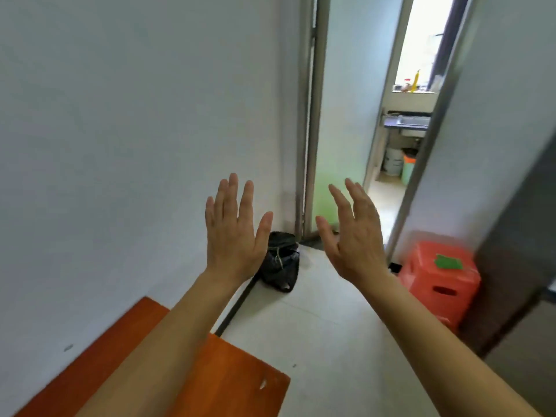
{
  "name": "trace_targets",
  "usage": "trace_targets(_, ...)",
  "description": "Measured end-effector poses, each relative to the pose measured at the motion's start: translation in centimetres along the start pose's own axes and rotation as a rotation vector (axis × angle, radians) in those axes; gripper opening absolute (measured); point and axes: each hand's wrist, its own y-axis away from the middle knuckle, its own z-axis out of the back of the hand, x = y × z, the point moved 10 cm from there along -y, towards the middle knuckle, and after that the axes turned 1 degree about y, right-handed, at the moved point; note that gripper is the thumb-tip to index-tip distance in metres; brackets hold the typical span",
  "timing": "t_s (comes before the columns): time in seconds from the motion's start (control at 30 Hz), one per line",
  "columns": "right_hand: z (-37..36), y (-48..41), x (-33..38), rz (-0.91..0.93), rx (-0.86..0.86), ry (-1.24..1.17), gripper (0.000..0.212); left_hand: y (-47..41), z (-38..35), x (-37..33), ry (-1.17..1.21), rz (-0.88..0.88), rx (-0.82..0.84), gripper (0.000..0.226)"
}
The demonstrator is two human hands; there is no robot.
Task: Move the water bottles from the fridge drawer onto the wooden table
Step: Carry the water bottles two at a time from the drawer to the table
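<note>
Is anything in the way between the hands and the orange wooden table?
Nothing visible is. The left hand and right hand are open, holding nothing, raised; the left forearm crosses over the orange wooden table. No water bottles show.

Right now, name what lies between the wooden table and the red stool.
Only bare floor separates wooden table and red stool, seen in the head view.

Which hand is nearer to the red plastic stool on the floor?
Right. The right hand is raised in the air, up and left of the red plastic stool. The left hand is farther left, on the other side of the black bag.
</note>
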Motion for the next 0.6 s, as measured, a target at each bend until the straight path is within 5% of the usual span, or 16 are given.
trace_targets(0.3, 23.5, 15.5, -18.6, -0.44, -0.141, 0.49, 0.064, 3.6, -7.8, -31.6, 0.501, -0.457, 0.136, 0.068)
trace_targets(0.6, 45.1, 29.0, -29.6, -0.647, -0.346, 0.669, 0.065, 12.8, -8.1, -59.3, 0.647, -0.732, 0.188, 0.066)
